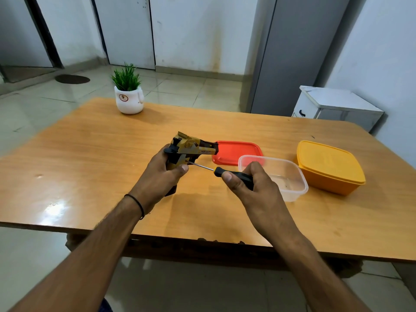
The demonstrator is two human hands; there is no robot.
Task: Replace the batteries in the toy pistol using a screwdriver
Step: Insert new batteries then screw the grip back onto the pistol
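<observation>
Above the middle of the wooden table, the toy pistol is in the left hand. The fingers and thumb of this hand are curled round the lower part of the pistol, and the barrel points to the right, toward a red lid. The right hand grips the black handle of the screwdriver, with the fingers wrapped round it and the thumb lying along it. The thin metal shaft goes to the left, and its tip meets the side of the pistol just above the left thumb. I suppose the screw of the battery cover is there, but it is too small to see.

The pistol looks like hollow plastic, so it is probably light and stiff, a little smooth, and able to crack under hard pressure. I think it is best held firmly at the handle, leaving the cover free, so that it does not turn with the tool. The clear container stands just behind the right hand, near enough to receive a small screw.
</observation>
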